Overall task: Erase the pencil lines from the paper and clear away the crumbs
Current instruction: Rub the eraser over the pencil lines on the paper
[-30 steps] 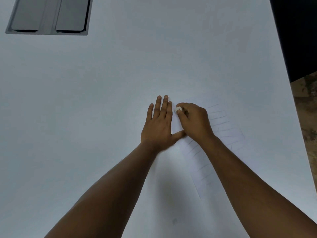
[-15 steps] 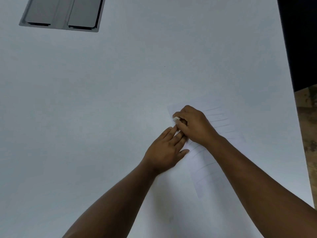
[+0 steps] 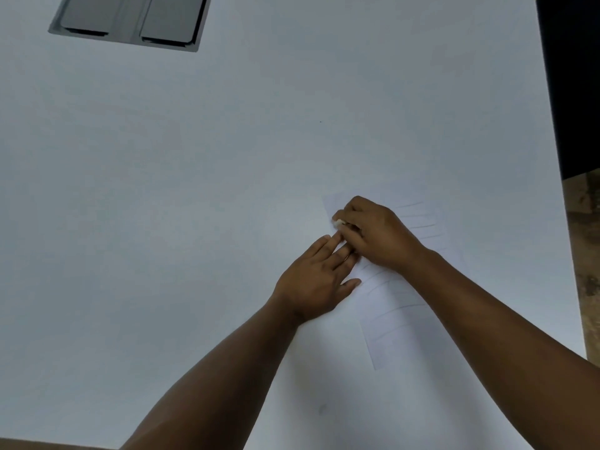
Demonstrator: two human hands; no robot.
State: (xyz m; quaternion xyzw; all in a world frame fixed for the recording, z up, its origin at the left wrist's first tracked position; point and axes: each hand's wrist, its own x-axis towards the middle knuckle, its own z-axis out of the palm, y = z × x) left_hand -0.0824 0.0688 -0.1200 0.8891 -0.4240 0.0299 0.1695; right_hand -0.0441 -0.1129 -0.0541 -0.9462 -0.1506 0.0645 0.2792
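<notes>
On the white pencil-lined paper sheet [image 3: 396, 306], the right hand [image 3: 373, 232] pinches a small white eraser [image 3: 337, 222]; beside it, the left hand [image 3: 316, 280] presses flat with straight fingers.

The right hand [image 3: 376, 233] hides most of the eraser [image 3: 338, 222] and part of the paper [image 3: 396, 306]; crumbs are too small to tell.

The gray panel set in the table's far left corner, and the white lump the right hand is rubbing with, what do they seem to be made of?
Gray panel: probably brushed metal or coated plastic; flat, with a dull even sheen and crisp edges. White lump: likely rubber or vinyl eraser; matte, rounded, pinched by the right hand against the paper. Too small to be sure.
</notes>
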